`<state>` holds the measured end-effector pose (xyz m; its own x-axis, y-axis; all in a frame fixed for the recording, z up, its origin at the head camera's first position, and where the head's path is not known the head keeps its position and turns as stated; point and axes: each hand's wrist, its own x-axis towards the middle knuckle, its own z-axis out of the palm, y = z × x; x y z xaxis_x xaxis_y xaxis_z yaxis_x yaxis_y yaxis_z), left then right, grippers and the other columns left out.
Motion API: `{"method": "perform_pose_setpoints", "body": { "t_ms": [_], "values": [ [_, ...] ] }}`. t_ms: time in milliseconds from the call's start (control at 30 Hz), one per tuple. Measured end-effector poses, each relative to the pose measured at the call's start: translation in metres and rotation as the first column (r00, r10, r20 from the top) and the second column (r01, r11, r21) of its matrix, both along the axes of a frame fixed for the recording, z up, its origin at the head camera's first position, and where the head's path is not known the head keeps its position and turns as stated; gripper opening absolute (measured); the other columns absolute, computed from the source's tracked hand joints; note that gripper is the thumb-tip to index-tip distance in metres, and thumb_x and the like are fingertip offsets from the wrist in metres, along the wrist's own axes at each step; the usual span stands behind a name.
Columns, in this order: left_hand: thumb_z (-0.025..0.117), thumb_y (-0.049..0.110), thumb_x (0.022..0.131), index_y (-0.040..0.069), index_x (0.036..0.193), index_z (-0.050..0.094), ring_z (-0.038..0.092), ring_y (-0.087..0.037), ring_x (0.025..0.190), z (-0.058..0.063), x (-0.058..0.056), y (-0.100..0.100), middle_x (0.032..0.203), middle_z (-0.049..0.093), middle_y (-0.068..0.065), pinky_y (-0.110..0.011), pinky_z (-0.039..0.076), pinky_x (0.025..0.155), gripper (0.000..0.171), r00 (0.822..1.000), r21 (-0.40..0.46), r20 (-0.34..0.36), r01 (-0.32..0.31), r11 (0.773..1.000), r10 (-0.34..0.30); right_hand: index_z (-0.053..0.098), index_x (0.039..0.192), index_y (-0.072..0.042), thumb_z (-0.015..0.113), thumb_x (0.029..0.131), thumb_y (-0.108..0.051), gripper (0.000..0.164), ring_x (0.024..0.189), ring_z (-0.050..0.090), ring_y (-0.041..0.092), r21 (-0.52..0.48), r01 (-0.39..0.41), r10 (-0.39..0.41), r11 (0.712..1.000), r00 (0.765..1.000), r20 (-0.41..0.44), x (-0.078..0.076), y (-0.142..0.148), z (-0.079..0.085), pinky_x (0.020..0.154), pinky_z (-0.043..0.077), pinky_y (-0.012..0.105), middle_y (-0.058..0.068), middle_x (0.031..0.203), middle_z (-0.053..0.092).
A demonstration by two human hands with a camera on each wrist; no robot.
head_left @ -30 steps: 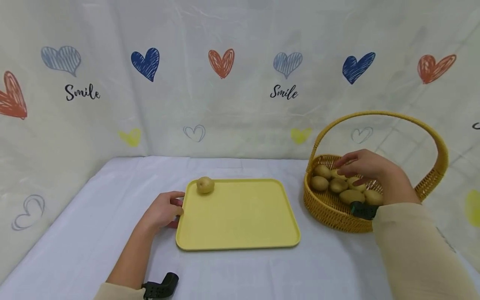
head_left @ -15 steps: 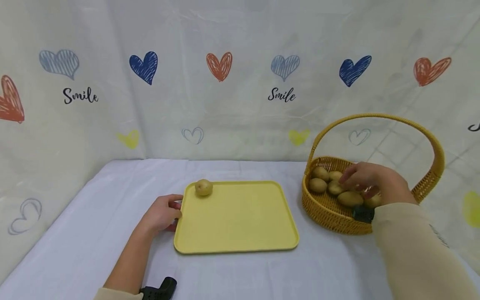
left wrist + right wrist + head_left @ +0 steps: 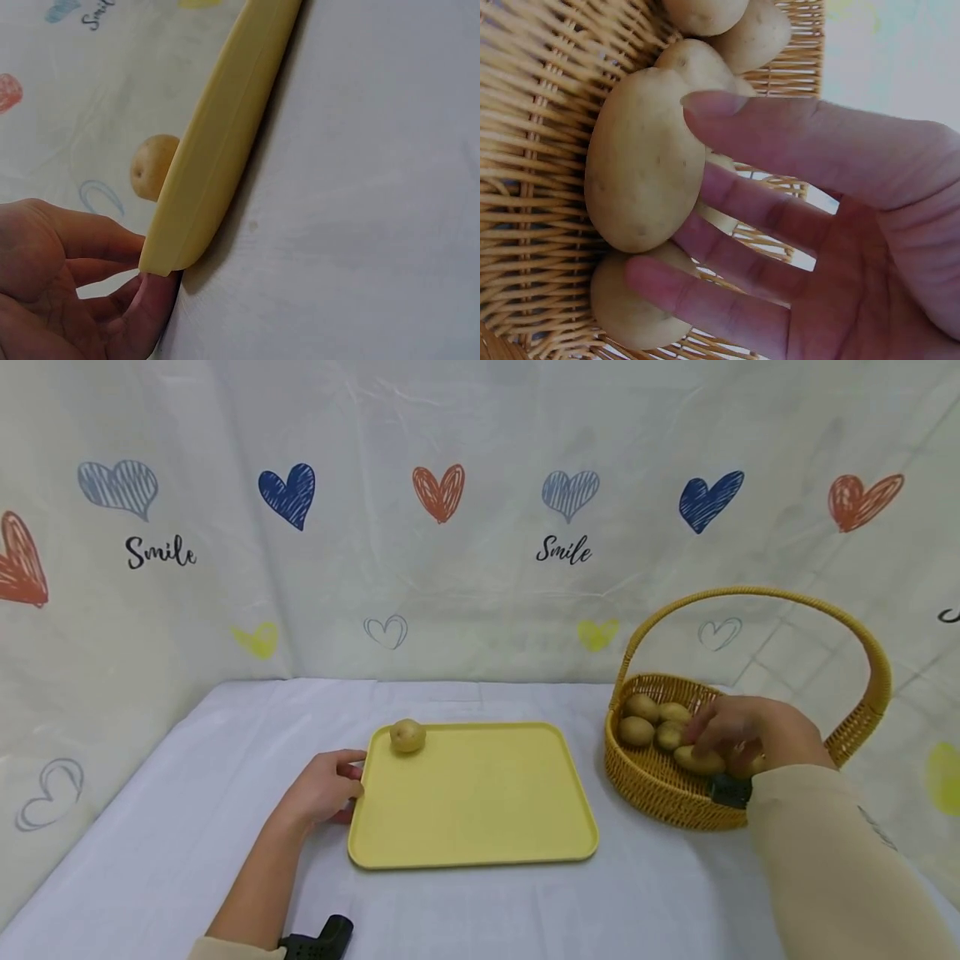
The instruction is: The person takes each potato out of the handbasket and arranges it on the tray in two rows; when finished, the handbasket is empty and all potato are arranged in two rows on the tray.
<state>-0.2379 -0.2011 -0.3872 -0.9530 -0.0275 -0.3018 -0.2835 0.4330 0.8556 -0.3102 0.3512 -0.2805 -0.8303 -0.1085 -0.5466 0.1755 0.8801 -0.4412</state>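
Note:
At the left rim of a yellow tray (image 3: 480, 802), my left hand (image 3: 322, 787) pinches the edge. In the left wrist view, one digit presses the top of the tray's rim and others tuck beneath it. A single potato (image 3: 407, 736) sits in the tray's far left corner. Over on the right, my right hand (image 3: 761, 727) reaches down into a wicker basket (image 3: 645, 785) of potatoes. The right wrist view has its thumb tip at the side of a large oval potato (image 3: 641, 165), with the fingers extended along the other side, partly hidden behind it.
The basket's tall arched handle (image 3: 750, 590) rises above my right forearm. Several other potatoes (image 3: 636, 731) lie in the basket around the hand. A white cloth (image 3: 480, 910) covers the table, and a heart-printed sheet (image 3: 480, 568) hangs behind it.
My right hand has lowered from above the basket in among the potatoes, its fingers coming down at the large one. The left hand stays at the tray's rim.

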Motion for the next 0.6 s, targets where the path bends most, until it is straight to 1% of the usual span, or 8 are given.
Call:
{"method": "perform_pose_setpoints", "body": {
  "t_ms": [133,267,333,400,500,600],
  "values": [
    [0.057,-0.004,0.091,0.001,0.154,0.043,0.056,-0.025,0.094,0.001,0.000,-0.001,0.121,0.052,-0.016,-0.034,0.061,0.068,0.066,1.000,0.001,0.000,-0.003,1.000,0.003,0.066,0.135,-0.010,0.073,0.089,-0.019,0.047,0.101,0.061,0.031,0.022,0.002,-0.002,1.000,1.000,0.003,0.002,-0.004,0.002,0.087,0.055,0.042,0.020,0.134,0.053],
    [0.058,-0.005,0.091,0.000,0.155,0.043,0.056,-0.025,0.093,0.003,0.000,-0.002,0.122,0.052,-0.017,-0.035,0.061,0.068,0.066,1.000,0.012,-0.010,-0.004,1.000,0.004,0.074,0.126,-0.024,0.082,0.082,-0.019,0.045,0.105,0.058,0.034,0.028,0.109,-0.109,0.994,0.994,0.005,0.005,-0.008,0.005,0.084,0.055,0.039,0.019,0.128,0.056],
    [0.058,-0.005,0.091,0.000,0.155,0.043,0.056,-0.025,0.092,0.003,0.000,-0.002,0.122,0.052,-0.017,-0.035,0.061,0.068,0.066,1.000,0.007,-0.010,-0.003,1.000,0.003,0.077,0.121,-0.026,0.084,0.079,-0.017,0.044,0.107,0.055,0.035,0.017,0.162,-0.163,0.987,0.987,0.006,0.008,-0.011,0.006,0.082,0.056,0.038,0.019,0.125,0.057],
    [0.058,-0.004,0.091,0.001,0.154,0.043,0.056,-0.025,0.092,0.002,0.000,-0.002,0.122,0.053,-0.017,-0.035,0.061,0.068,0.065,1.000,-0.003,-0.008,-0.003,1.000,0.003,0.078,0.118,-0.024,0.084,0.078,-0.013,0.042,0.106,0.054,0.033,0.001,0.171,-0.171,0.985,0.985,0.014,0.010,-0.013,0.006,0.081,0.057,0.036,0.018,0.120,0.059],
    [0.058,-0.004,0.091,0.001,0.154,0.044,0.056,-0.025,0.093,0.001,0.001,-0.001,0.122,0.053,-0.017,-0.035,0.061,0.068,0.065,1.000,-0.014,-0.004,0.003,1.000,-0.003,0.077,0.117,-0.018,0.082,0.078,-0.005,0.041,0.104,0.051,0.030,-0.035,0.169,-0.168,0.985,0.985,0.038,0.012,-0.015,0.002,0.081,0.057,0.035,0.016,0.119,0.057],
    [0.058,-0.003,0.091,0.001,0.154,0.044,0.056,-0.025,0.095,0.001,0.000,-0.001,0.123,0.053,-0.018,-0.034,0.061,0.069,0.065,1.000,-0.015,-0.007,0.006,1.000,-0.006,0.076,0.118,-0.016,0.082,0.080,-0.007,0.039,0.105,0.052,0.028,-0.030,0.137,-0.135,0.990,0.989,0.058,0.010,-0.013,-0.003,0.081,0.056,0.034,0.015,0.119,0.057]
  ]
}}
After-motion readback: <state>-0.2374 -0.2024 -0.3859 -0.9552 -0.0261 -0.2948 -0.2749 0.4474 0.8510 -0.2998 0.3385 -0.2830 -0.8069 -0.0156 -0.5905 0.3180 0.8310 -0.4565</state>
